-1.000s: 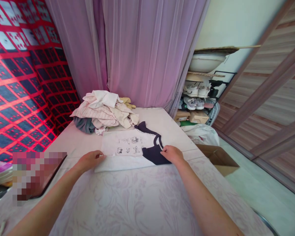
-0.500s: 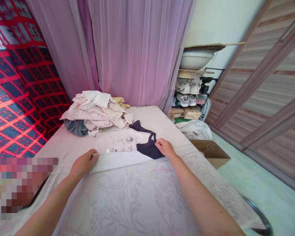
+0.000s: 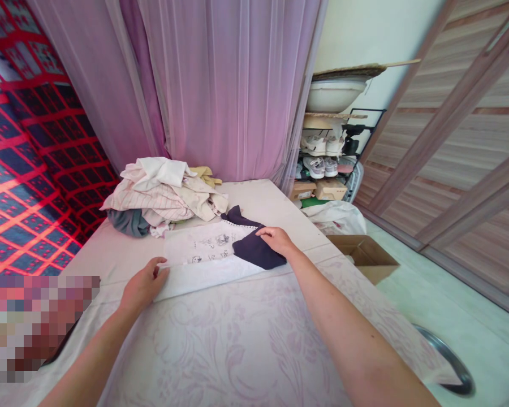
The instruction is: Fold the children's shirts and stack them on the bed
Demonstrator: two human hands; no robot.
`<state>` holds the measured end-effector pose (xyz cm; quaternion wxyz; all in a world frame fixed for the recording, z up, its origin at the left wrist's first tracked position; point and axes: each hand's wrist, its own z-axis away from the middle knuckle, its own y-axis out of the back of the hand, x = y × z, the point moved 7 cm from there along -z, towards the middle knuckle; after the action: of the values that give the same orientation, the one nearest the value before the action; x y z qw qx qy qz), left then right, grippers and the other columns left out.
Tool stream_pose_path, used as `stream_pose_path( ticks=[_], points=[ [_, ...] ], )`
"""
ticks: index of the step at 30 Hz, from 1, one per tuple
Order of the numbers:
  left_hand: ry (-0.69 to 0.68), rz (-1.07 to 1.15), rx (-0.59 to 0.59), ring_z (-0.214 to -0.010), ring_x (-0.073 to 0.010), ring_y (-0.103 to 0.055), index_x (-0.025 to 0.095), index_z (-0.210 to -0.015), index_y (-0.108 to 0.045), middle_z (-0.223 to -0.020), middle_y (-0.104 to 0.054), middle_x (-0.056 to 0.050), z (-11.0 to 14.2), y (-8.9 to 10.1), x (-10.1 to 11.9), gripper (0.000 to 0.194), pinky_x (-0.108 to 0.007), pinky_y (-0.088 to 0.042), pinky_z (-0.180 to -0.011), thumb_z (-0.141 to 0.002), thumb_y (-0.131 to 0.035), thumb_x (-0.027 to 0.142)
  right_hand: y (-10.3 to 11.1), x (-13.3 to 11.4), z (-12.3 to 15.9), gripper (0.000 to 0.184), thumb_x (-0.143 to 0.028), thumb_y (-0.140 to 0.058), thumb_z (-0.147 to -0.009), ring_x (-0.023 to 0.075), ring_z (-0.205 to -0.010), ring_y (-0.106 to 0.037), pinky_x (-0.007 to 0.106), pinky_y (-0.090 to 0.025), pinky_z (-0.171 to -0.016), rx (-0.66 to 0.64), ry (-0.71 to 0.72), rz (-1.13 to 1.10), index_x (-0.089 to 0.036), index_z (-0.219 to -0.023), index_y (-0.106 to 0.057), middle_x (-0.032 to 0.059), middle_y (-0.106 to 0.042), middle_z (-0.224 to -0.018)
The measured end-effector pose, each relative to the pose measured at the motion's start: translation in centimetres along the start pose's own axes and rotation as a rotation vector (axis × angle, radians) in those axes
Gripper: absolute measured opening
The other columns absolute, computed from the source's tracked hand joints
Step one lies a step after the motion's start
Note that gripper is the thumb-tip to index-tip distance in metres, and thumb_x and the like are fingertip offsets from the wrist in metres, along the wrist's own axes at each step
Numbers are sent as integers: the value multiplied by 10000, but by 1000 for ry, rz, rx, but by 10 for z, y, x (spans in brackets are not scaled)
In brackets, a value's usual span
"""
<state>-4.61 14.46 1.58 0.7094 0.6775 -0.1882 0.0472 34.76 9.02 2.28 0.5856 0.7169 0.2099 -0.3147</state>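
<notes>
In the head view, we see the shirt (image 3: 203, 243) lying flat near the middle of the frame, its dark part toward the right. At its lower left end, our left hand (image 3: 144, 285) holds its fingers curled, a narrow gap between them. Our right hand (image 3: 277, 240) rests its fingers on the dark part; we cannot tell if they pinch it. The clothes pile (image 3: 165, 189) sits just beyond, left of centre, on the pale sheet (image 3: 203, 345). 2 pairs of shoes (image 3: 320, 155) stand upper right.
</notes>
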Motion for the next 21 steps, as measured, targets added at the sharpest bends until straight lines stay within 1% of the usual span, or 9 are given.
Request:
stream_pose_path(
  ticks=[4,8,11,14,16,19,21],
  points=[
    [9,1,2,-687,-172,-606,245,-1183,-500,-745,-598,12,0,-3,-4,457,-245,-403,-574,-826,-360,494,-4,12,-3,235,-172,-549,-776,163,-941,-642,285,-465,-905,-43,-9,-7,-266,-901,-726,-21,-714,-992],
    [16,-4,2,-722,-178,-617,253,-1186,-515,-774,-617,3,-1,-4,-5,461,-244,-409,-590,-823,-376,502,-3,28,0,273,-221,-516,-828,138,-931,-649,252,-489,-859,-50,-40,-31,-239,-1043,-684,5,-701,-1045],
    [37,-2,13,-760,-190,-626,257,-1190,-525,-824,-637,-13,0,-3,-4,458,-253,-416,-607,-826,-381,493,-4,34,2,299,-249,-577,-798,144,-872,-662,244,-512,-789,-68,-60,-11,-227,-1083,-667,24,-709,-1003],
    [58,-1,19,-784,-198,-632,258,-1195,-532,-843,-647,-21,1,-2,-3,456,-259,-422,-625,-824,-391,483,-6,29,1,355,-238,-638,-742,156,-853,-659,251,-510,-778,-74,-56,40,-257,-1096,-664,14,-710,-981],
    [57,1,23,-782,-197,-631,254,-1201,-531,-834,-644,-19,2,-2,-2,458,-258,-422,-626,-824,-393,474,-7,20,-1,390,-218,-633,-734,161,-863,-653,264,-503,-798,-68,-41,74,-287,-1116,-655,-2,-705,-991],
    [45,12,44,-756,-191,-626,243,-1219,-518,-802,-631,-12,6,-2,0,469,-256,-417,-611,-831,-387,472,-9,6,-4,362,-139,-570,-734,163,-899,-643,277,-489,-842,-63,-3,113,-307,-1030,-695,-30,-701,-1001],
    [39,24,65,-738,-187,-620,241,-1225,-513,-778,-624,-6,8,-1,1,466,-254,-413,-600,-838,-386,470,-9,-1,-5,378,-94,-495,-756,148,-990,-616,267,-458,-908,-39,32,129,-310,-979,-710,-52,-680,-1076]
  ],
)
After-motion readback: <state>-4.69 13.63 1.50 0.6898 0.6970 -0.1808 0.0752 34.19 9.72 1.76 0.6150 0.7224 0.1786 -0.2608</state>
